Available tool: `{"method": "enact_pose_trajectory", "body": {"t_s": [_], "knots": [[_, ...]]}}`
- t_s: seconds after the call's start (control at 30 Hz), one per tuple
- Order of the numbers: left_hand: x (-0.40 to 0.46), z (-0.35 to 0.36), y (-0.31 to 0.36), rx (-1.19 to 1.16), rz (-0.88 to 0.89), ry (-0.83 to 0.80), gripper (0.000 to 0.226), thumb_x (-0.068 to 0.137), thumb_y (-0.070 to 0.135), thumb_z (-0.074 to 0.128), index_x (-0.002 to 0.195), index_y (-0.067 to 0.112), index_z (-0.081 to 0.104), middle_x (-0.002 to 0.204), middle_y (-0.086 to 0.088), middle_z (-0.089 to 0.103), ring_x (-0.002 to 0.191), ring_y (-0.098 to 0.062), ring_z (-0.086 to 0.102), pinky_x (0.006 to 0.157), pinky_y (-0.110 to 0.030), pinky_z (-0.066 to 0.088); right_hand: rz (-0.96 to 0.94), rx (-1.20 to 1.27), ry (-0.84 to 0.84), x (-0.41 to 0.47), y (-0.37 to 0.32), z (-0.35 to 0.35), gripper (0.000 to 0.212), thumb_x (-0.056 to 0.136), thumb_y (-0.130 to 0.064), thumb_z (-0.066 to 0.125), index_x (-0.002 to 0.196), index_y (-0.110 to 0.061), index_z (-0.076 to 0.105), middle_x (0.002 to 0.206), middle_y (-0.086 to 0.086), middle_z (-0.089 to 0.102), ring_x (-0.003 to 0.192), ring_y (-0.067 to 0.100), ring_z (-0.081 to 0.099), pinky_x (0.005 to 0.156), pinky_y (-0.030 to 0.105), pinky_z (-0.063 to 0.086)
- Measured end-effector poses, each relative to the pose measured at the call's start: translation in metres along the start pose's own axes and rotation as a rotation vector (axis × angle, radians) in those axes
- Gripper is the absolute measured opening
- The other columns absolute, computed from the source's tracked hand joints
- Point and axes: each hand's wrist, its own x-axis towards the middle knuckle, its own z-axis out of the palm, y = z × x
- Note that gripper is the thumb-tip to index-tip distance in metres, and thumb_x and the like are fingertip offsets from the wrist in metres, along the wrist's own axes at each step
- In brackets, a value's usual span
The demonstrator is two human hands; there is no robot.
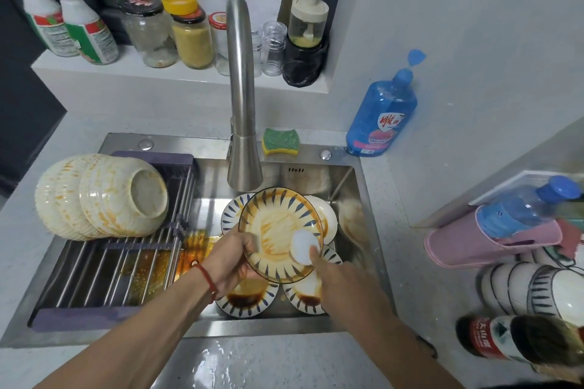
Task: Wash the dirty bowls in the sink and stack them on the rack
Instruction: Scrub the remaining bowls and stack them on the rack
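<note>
Bowl (279, 232) with blue rim strokes and orange sauce smears sits tilted above the sink (354, 180), gripped at its near-left rim by the left hand (235, 257), fingers curled under the edge and thumb on the inside. The right hand (338, 281) pinches a white round pad (303, 246) against the bowl's inner right side, fingertips pressed on the pad. Directly beyond both hands the faucet (241, 98) hangs with its spout just past the bowl's far rim. Below the hands, in the sink basin, lie more dirty bowls: one under the left wrist holding dark sauce (246, 298), one under the right hand with a brown puddle (305, 295), and others partly hidden behind the held bowl. Left of the left hand a roll-up rack (104, 275) spans the sink's left half, with orange greasy water showing through its bars; at its far end a stack of cream bowls (104, 196), streaked with orange, lies tipped on its side. Beyond the right hand, on the sink's back ledge, rests a green-and-yellow sponge (280, 140), and further right a blue soap bottle (382, 114) stands on the table. Far right of the right hand a pink holder (474, 246) lies with a blue-capped bottle (524, 208) in it, near a row of white bowls (531, 289) on their sides. On the shelf behind the faucet stand jars (170, 31) and bottles (66, 16). A red string (207, 279) circles the left wrist.
</note>
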Motion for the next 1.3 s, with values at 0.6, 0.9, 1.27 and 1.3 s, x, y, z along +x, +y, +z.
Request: {"method": "enact_pose_trajectory", "body": {"t_s": [0.6, 0.9, 1.27, 1.3], "knots": [[0.003, -0.005, 0.0, 0.186, 0.053, -0.113, 0.074, 0.077, -0.023, 0.043, 0.142, 0.013, 0.048, 0.09, -0.01, 0.072, 0.058, -0.02, 0.055, 0.045, -0.03, 0.053, -0.028, 0.207, 0.073, 0.006, -0.033, 0.011, 0.075, 0.103, -0.012, 0.052, 0.163, -0.032, 0.012, 0.091, -0.004, 0.052, 0.083, 0.014, 0.05, 0.092, 0.048, 0.053], [0.001, -0.008, 0.001, 0.182, 0.045, -0.166, 0.081, 0.071, -0.024, 0.04, 0.141, 0.015, 0.048, 0.111, -0.015, 0.071, 0.083, -0.036, 0.073, 0.058, -0.048, 0.064, 0.019, 0.282, 0.088, 0.013, -0.026, 0.001, 0.066, 0.107, -0.016, 0.047, 0.163, -0.032, 0.016, 0.087, -0.001, 0.062, 0.086, 0.018, 0.063, 0.085, 0.042, 0.057], [-0.002, -0.008, 0.01, 0.174, 0.103, -0.138, 0.088, 0.067, -0.024, 0.04, 0.141, 0.023, 0.048, 0.117, -0.018, 0.064, 0.08, -0.034, 0.07, 0.058, -0.044, 0.059, -0.006, 0.19, 0.051, 0.001, -0.034, 0.021, 0.076, 0.103, -0.011, 0.05, 0.163, -0.031, 0.009, 0.083, -0.005, 0.059, 0.077, 0.016, 0.054, 0.072, 0.031, 0.048], [-0.002, -0.009, 0.012, 0.185, 0.112, -0.127, 0.089, 0.064, -0.022, 0.041, 0.141, 0.023, 0.05, 0.113, -0.018, 0.067, 0.08, -0.036, 0.067, 0.057, -0.04, 0.055, -0.055, 0.186, 0.016, -0.005, -0.04, 0.024, 0.077, 0.102, -0.01, 0.05, 0.162, -0.033, 0.009, 0.084, -0.004, 0.061, 0.077, 0.019, 0.054, 0.075, 0.034, 0.049]]}}
